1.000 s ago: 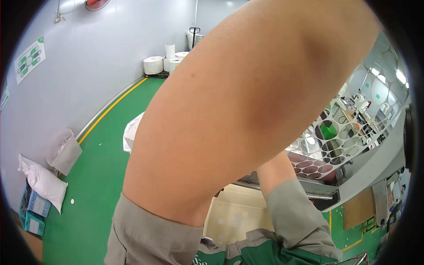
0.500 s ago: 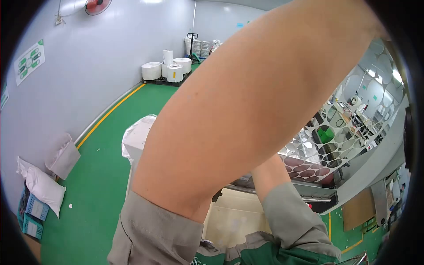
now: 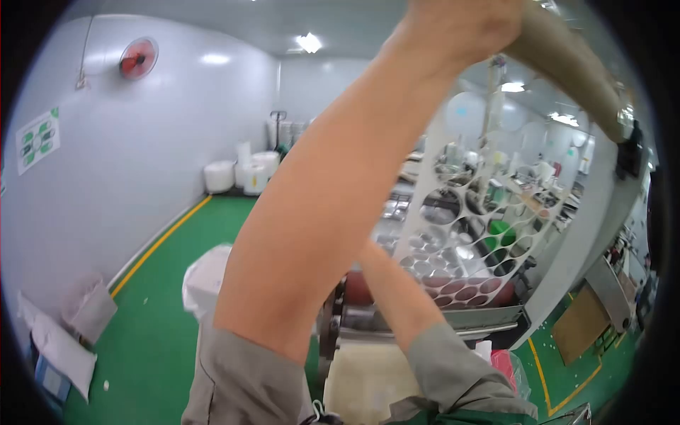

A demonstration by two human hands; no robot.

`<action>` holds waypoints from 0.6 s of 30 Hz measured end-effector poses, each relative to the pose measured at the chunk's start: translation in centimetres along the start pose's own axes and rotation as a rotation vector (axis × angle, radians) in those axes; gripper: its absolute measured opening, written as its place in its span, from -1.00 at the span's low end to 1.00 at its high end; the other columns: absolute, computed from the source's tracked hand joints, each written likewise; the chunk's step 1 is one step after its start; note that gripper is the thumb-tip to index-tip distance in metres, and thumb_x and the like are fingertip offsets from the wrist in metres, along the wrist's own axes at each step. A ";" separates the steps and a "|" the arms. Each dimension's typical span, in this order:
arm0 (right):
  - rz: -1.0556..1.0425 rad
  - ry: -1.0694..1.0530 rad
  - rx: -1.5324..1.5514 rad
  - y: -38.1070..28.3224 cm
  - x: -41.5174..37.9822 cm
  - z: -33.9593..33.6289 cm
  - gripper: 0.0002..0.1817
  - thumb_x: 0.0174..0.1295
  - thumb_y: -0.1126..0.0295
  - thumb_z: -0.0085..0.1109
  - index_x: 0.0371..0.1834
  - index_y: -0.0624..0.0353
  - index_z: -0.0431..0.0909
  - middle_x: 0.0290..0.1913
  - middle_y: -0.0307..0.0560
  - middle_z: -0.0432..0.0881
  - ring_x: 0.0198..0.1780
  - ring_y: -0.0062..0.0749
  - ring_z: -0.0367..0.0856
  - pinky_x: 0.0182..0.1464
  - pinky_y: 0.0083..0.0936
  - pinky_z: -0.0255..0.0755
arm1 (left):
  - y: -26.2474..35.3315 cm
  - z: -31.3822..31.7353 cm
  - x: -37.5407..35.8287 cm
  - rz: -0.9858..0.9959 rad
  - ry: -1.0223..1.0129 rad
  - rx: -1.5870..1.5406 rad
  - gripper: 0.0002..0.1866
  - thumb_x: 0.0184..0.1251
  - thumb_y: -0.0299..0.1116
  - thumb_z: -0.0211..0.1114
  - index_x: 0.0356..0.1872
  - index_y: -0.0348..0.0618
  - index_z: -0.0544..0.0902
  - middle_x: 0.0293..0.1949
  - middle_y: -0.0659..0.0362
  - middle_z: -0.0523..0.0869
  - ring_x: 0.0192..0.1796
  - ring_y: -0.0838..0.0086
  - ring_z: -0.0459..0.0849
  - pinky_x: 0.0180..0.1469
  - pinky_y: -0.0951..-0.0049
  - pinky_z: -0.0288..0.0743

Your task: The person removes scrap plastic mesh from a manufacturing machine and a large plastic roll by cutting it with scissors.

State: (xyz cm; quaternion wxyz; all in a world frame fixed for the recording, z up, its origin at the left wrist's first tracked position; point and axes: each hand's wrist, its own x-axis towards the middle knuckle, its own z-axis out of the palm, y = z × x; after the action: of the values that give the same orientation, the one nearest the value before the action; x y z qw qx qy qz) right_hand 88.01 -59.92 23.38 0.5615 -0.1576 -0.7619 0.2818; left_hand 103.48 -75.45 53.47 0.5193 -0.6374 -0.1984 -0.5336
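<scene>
My left forearm slants up across the middle of the view. At the top edge, my left hand [image 3: 478,27] is closed at the near end of a tan cardboard-like tube [image 3: 570,65]; its fingertips are mostly hidden. From there the tube runs down to the right, to a dark bracket on the machine. Below it hangs a white sheet [image 3: 418,212] punched with rows of round holes. My right forearm passes behind the left one, which covers my right hand. Near that forearm lies a dark red roller [image 3: 361,290] with the perforated sheet over it.
A cream bin [image 3: 365,375] stands below the machine, close to my body. A white bag-lined container [image 3: 205,280] is on the left. White rolls [image 3: 258,166] sit farther back. A filled white sack [image 3: 64,350] leans near the left wall. A brown board [image 3: 584,326] stands at right.
The view has tilted up. My left hand has come into sight at the top, away from the right edge, and the tan tube now shows beside it.
</scene>
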 end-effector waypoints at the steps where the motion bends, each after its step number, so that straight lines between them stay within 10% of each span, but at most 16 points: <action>1: -0.201 -0.081 -0.043 -2.2 -0.4 -1.8 -0.90 0.20 0.43 0.06 -0.28 0.19 0.52 -0.35 0.12 0.57 -0.28 -0.05 0.54 -0.20 -0.31 0.41 | 0.1 -0.4 0.5 0.009 0.017 -0.026 -0.62 0.44 -0.21 -0.12 -0.16 -0.29 0.59 -0.08 -0.12 0.63 0.03 -0.02 0.56 0.10 0.09 0.37; 4: -0.599 -0.558 -0.211 -7.9 -2.1 -7.8 -0.90 0.17 0.47 0.02 -0.28 0.17 0.51 -0.33 0.11 0.57 -0.22 0.01 0.55 -0.18 -0.20 0.40 | -0.5 -0.5 1.7 -0.004 0.016 -0.137 -0.64 0.45 -0.23 -0.07 -0.16 -0.30 0.61 -0.12 -0.11 0.64 -0.01 -0.01 0.58 0.06 0.17 0.41; 7: -0.451 -1.172 -0.586 -16.2 -4.2 -15.9 -0.91 0.16 0.44 0.03 -0.34 0.21 0.48 -0.35 0.08 0.58 -0.22 0.00 0.57 -0.20 -0.17 0.41 | -1.2 -0.6 1.9 0.026 0.027 -0.254 -0.67 0.44 -0.25 -0.01 -0.16 -0.30 0.62 -0.19 -0.09 0.66 -0.08 0.06 0.62 0.01 0.25 0.44; 14: -0.732 -0.768 -0.276 -32.9 0.0 -32.8 -0.87 0.29 0.41 0.11 -0.27 0.26 0.52 -0.42 -0.14 0.58 -0.43 -0.46 0.55 -0.41 -0.52 0.44 | 0.2 -1.6 3.0 -0.211 -0.159 -0.387 -0.71 0.39 -0.30 0.09 -0.10 -0.35 0.57 -0.24 0.04 0.66 -0.18 0.36 0.63 -0.05 0.44 0.45; 18: -0.651 -0.399 0.277 -38.0 7.0 -35.1 -0.80 0.30 0.44 0.14 -0.04 0.10 0.43 -0.29 -0.27 0.55 -0.40 -0.67 0.50 -0.35 -0.70 0.44 | -0.6 -0.7 2.6 -0.154 -0.041 -0.530 -0.39 0.33 -0.39 0.15 0.35 -0.26 0.15 -0.15 0.01 0.59 -0.12 0.37 0.60 -0.02 0.40 0.47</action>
State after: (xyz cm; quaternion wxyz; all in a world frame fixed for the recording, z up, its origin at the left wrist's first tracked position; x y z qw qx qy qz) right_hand 121.84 -77.21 59.18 0.4783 0.2270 -0.8208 0.2145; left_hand 103.57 -76.57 55.94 0.2883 -0.7445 -0.1104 -0.5920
